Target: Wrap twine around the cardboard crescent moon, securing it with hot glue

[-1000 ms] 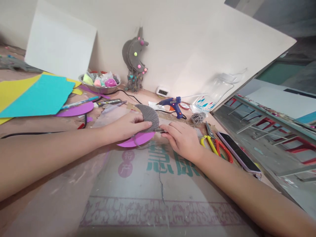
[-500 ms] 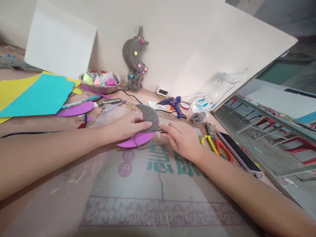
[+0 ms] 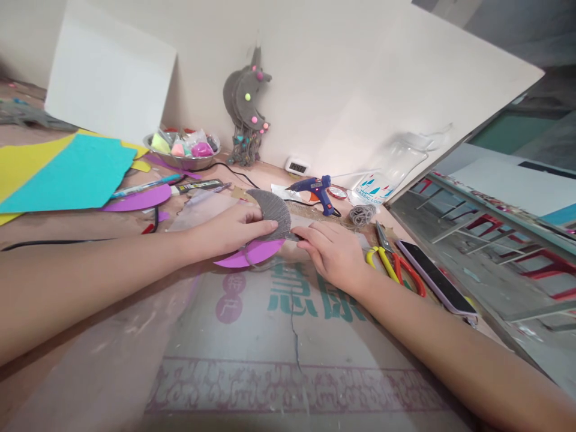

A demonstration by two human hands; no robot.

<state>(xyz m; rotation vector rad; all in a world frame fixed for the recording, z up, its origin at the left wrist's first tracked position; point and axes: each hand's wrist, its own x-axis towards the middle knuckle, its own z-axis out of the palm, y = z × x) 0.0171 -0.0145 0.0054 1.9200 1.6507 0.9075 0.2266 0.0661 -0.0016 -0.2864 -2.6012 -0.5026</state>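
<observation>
A crescent moon shape [image 3: 272, 210] covered in rows of grey yarn is held in my left hand [image 3: 236, 231], thumb on top and fingers at its inner side. My right hand [image 3: 335, 252] is closed at the crescent's lower right edge, pinching what looks like a short end of grey yarn [image 3: 292, 237]. Purple paper or foam [image 3: 252, 254], with a curved point, shows below the crescent. A loop of the yarn hangs across it. The underside of the crescent is hidden.
Behind my hands lie a blue glue gun [image 3: 317, 191] and a ball of grey yarn [image 3: 362, 215]. Scissors [image 3: 391, 261] and a phone [image 3: 436, 276] lie at right. A metal bowl [image 3: 182, 161], coloured sheets [image 3: 72, 174] and a finished-looking moon ornament [image 3: 245, 99] stand farther back.
My right hand has shifted very slightly right at the crescent's edge. The crescent and my left hand are almost unmoved.
</observation>
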